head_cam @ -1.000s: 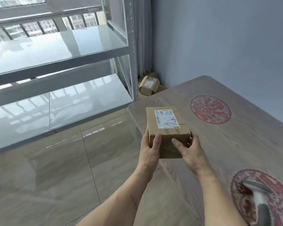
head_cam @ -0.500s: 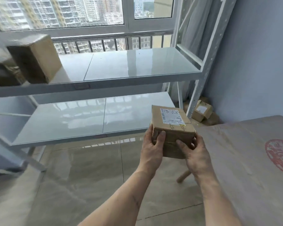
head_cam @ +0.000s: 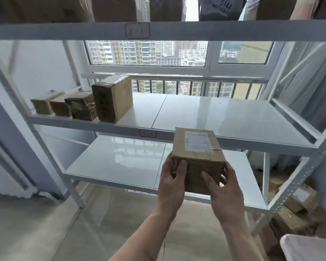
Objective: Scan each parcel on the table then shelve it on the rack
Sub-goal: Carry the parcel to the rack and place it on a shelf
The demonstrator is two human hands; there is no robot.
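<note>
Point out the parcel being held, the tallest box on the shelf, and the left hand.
parcel [head_cam: 197, 146]: head view, top face.
tallest box [head_cam: 112, 99]: head view, front corner.
left hand [head_cam: 172, 182]: head view, back of hand.

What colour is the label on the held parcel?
White with dark print, on the parcel, head view.

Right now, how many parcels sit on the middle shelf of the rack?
4, in a row at its left end: parcels and the tallest. None seems hidden.
</note>
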